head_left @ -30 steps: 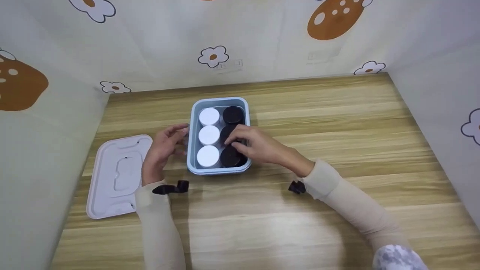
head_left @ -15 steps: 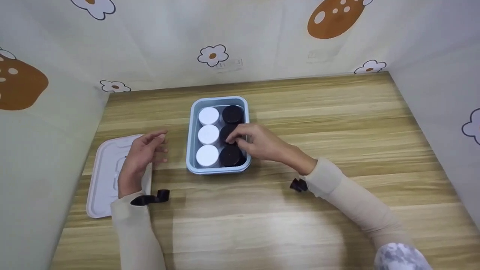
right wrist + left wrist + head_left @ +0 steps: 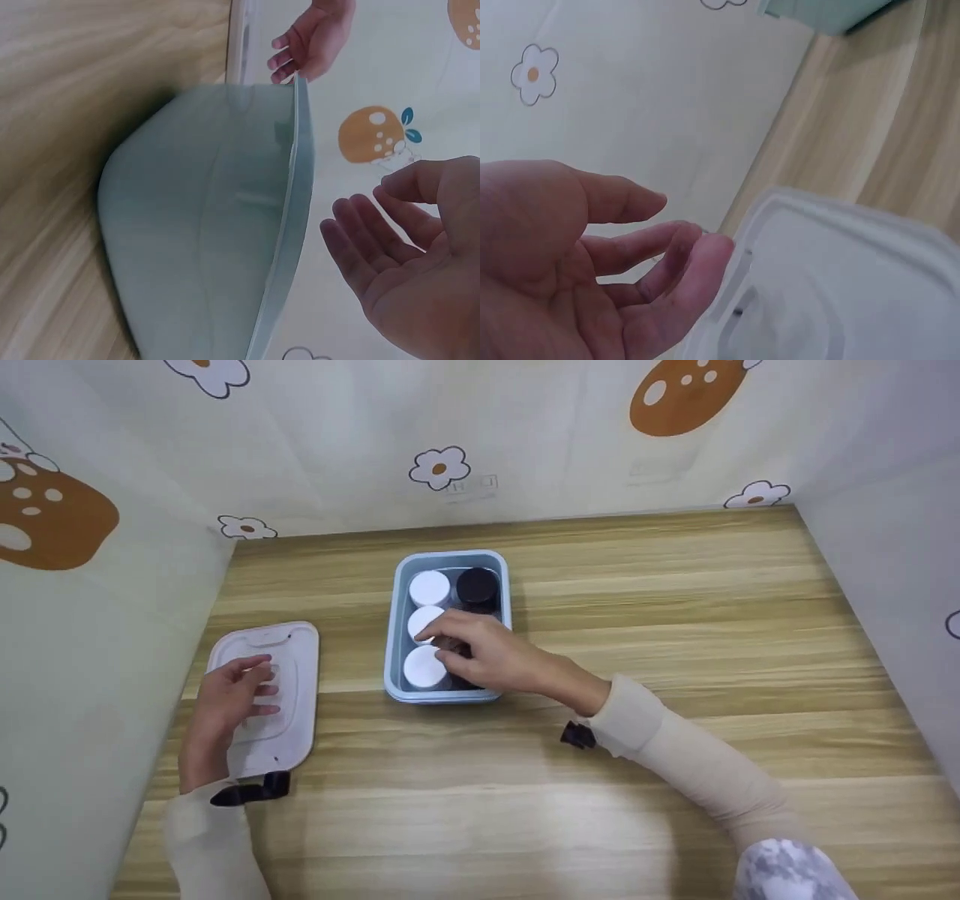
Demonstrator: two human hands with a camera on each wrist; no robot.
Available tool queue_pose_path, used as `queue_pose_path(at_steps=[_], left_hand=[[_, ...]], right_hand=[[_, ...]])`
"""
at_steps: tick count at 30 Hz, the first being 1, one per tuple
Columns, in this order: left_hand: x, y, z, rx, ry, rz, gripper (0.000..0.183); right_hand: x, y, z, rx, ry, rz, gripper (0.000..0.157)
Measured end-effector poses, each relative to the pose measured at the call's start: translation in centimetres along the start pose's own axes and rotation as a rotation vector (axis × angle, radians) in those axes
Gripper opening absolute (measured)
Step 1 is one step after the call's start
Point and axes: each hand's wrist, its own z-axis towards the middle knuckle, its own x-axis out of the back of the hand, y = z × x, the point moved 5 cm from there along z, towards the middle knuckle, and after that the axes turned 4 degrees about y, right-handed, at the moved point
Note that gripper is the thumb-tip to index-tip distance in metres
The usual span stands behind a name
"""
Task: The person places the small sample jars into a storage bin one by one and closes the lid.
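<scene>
A light blue plastic box stands on the table with several round-topped containers in it. White tops line its left side. A black top shows at the far right, while the hand covers the rest of that row. Above the box is my right hand, its fingers loosely bent. In the right wrist view this hand sits past the rim with nothing between its fingers. My left hand hovers over a white lid, holding nothing; the left wrist view shows its fingers relaxed and apart from the lid.
The wood-grain table extends to the right and in front of the box. A patterned curtain stands behind the table and along both sides. Each wrist carries a black camera mount.
My left hand has left the box's left side and moved left and nearer, over the lid. My right hand has shifted slightly left over the box. The head view has turned a little left.
</scene>
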Motion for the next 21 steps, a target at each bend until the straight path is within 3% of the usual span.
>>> queue_pose_path(at_steps=[9, 16, 21], left_hand=[[3.7, -3.0, -0.4, 0.144, 0.192, 0.056, 0.049], [5.4, -4.6, -0.5, 0.163, 0.235, 0.209, 0.055], [5.5, -5.3, -0.5, 0.170, 0.232, 0.243, 0.059]], right_hand=[[-3.0, -2.1, 0.7, 0.010, -0.053, 0.137, 0.038], [-7.1, -4.5, 0.0, -0.091, -0.122, 0.420, 0.049], [-10.3, -5.3, -0.5, -0.171, -0.169, 0.507, 0.060]])
